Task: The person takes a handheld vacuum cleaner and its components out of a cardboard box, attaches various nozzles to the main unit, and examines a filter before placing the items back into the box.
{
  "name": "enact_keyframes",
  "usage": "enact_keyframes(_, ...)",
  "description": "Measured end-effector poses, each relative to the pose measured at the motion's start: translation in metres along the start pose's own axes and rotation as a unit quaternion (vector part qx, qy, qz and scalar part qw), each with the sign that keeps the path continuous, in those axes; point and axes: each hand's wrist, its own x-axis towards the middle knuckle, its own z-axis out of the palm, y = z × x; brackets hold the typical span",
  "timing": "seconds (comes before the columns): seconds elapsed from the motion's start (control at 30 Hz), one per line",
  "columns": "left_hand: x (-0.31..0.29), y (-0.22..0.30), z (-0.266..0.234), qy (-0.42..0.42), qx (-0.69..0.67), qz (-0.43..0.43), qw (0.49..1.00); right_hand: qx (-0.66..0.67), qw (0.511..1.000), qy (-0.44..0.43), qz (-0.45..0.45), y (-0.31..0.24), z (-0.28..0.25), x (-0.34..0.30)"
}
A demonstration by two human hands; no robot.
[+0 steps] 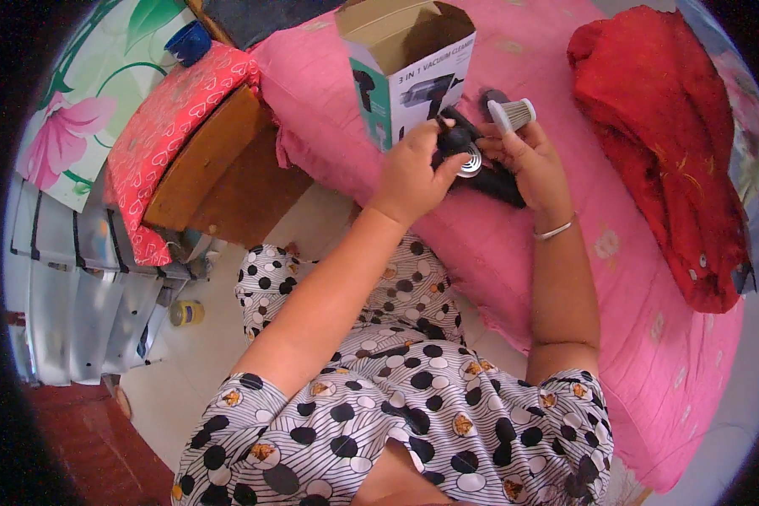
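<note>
My left hand (pixel 411 179) is closed round a black rounded vacuum cleaner part (pixel 455 140) with a silvery ringed disc (pixel 471 162) at its near end. In my right hand (pixel 541 167), a small white filter (pixel 514 115) with pleated sides is pinched between thumb and fingers. Both hands are raised over the edge of the bed, close to each other. Behind and below them lie black vacuum cleaner pieces (pixel 499 187), partly hidden by my fingers. Just beyond my left hand stands an open cardboard vacuum cleaner box (pixel 379 105), its flaps up.
A pink sheet (pixel 649 371) covers the bed. Red cloth (pixel 662 126) lies bunched on its right side. To the left is a wooden table (pixel 219 169) under a red heart-patterned cover (pixel 185 110), with a blue bowl (pixel 189 44) on top. A yellow jar (pixel 186 314) stands on the floor.
</note>
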Motion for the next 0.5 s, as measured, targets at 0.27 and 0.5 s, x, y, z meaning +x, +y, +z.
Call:
enact_keyframes(0.27,-0.003,-0.002,-0.001,-0.056,0.022,-0.006,0.998,0.33,0.93,-0.161,-0.003,-0.003,-0.019,0.003)
enact_keyframes(0.5,0.001,0.001,0.004,-0.062,0.02,-0.02,0.998,0.381,0.907,-0.178,0.0,-0.014,-0.023,-0.001)
